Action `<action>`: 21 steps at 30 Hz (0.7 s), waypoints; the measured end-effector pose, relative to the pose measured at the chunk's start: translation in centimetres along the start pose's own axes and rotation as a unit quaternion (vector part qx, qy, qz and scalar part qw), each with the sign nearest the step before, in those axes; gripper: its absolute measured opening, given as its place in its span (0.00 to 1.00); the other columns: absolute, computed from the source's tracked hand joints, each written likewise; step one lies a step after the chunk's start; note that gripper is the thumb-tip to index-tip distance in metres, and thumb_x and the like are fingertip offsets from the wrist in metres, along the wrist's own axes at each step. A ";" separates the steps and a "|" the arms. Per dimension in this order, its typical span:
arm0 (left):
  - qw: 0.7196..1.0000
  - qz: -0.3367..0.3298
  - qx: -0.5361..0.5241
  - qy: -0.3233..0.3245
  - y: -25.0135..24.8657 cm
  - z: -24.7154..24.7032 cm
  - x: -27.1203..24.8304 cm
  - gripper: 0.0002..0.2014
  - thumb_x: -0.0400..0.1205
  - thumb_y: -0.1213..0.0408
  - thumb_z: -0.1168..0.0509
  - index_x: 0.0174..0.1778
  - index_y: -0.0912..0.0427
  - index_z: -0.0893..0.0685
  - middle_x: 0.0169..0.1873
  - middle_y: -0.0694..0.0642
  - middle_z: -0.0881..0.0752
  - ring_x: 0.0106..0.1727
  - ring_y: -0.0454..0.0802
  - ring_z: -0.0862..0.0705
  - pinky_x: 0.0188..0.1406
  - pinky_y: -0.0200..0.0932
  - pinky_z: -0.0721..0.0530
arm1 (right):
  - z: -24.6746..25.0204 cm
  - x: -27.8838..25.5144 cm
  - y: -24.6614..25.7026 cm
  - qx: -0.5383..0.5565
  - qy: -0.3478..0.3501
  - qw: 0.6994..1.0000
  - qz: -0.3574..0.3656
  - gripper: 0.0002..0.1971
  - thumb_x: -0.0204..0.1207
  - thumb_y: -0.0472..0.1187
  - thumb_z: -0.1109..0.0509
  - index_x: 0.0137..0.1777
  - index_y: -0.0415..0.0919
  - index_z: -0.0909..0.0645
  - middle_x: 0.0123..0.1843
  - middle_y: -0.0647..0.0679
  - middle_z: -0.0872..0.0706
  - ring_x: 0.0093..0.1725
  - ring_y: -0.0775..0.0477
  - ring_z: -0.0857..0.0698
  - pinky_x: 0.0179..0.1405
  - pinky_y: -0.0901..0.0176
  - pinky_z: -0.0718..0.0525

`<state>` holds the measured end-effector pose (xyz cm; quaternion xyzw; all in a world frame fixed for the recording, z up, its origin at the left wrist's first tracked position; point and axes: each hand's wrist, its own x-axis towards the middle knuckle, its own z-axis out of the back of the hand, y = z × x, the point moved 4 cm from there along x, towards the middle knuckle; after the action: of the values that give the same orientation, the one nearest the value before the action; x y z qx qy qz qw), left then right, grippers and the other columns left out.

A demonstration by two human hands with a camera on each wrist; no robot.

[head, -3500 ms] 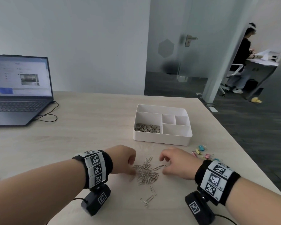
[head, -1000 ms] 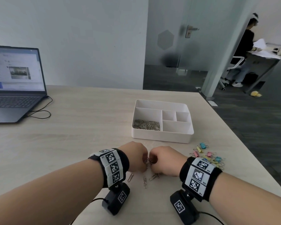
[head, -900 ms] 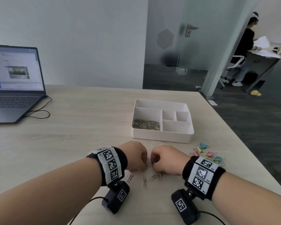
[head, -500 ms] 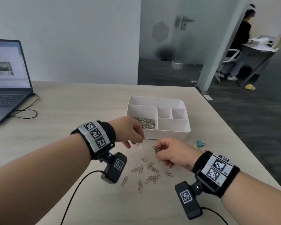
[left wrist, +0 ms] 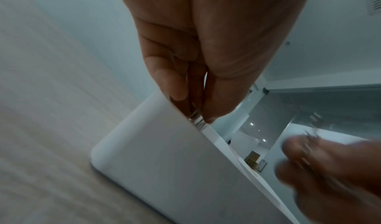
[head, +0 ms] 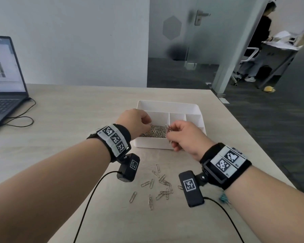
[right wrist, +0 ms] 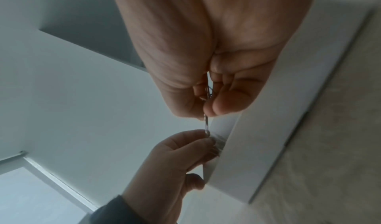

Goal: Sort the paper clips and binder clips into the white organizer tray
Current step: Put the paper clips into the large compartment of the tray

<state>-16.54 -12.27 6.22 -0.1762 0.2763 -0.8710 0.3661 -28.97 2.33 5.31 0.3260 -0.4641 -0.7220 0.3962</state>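
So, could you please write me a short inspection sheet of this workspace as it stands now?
Surface: light wood-grain table, laptop open at its far left.
Job's things: white organizer tray, paper clips heaped in its near-left compartment; loose paper clips on the table nearer the person; binder clips mostly hidden by the right forearm.
Clutter: nothing seen.
Hands: left hand and right hand each pinch paper clips over the tray.
Cables: black wrist-camera cables; laptop cable.
Surroundings: glass door; a person at a desk beyond.
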 end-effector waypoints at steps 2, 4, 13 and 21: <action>1.000 -0.016 0.001 0.004 -0.1 0.0 -0.5 0.09 0.79 0.62 0.29 0.54 0.51 0.09 0.47 0.45 0.09 0.37 0.40 0.16 0.34 0.32 0.20 | -0.3 1.2 1.1 -0.020 -0.033 0.999 0.028 0.06 0.76 0.28 0.30 0.43 0.39 0.18 0.30 0.46 0.17 0.27 0.51 0.18 0.25 0.59 0.16; 1.000 -0.018 -0.014 0.006 0.0 0.2 -1.0 0.08 0.80 0.62 0.30 0.52 0.49 0.10 0.47 0.44 0.10 0.38 0.39 0.15 0.32 0.30 0.22 | -0.8 2.5 1.9 -0.059 -0.058 0.995 0.048 0.05 0.76 0.31 0.30 0.44 0.41 0.18 0.33 0.46 0.15 0.29 0.49 0.15 0.29 0.54 0.11; 1.000 -0.023 -0.015 0.006 0.5 1.2 -4.0 0.08 0.79 0.60 0.32 0.49 0.47 0.08 0.46 0.46 0.08 0.48 0.48 0.12 0.54 0.46 0.14 | -3.0 4.0 3.0 -0.303 -0.030 0.951 0.063 0.10 0.75 0.40 0.27 0.55 0.44 0.12 0.51 0.46 0.09 0.52 0.42 0.11 0.55 0.50 0.12; 0.989 -0.016 0.067 0.128 1.2 1.3 -8.8 0.04 0.79 0.59 0.30 0.42 0.46 0.11 0.40 0.44 0.10 0.28 0.34 0.19 0.26 0.29 0.24 | -1.0 -2.4 2.0 -0.314 0.008 0.944 0.098 0.02 0.77 0.42 0.27 0.46 0.47 0.14 0.44 0.53 0.11 0.44 0.51 0.14 0.42 0.60 0.17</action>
<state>-9.36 -7.01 5.57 -0.0423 0.2590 -0.9086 0.3248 -26.46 3.47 7.00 0.1435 -0.2399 -0.7862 0.5511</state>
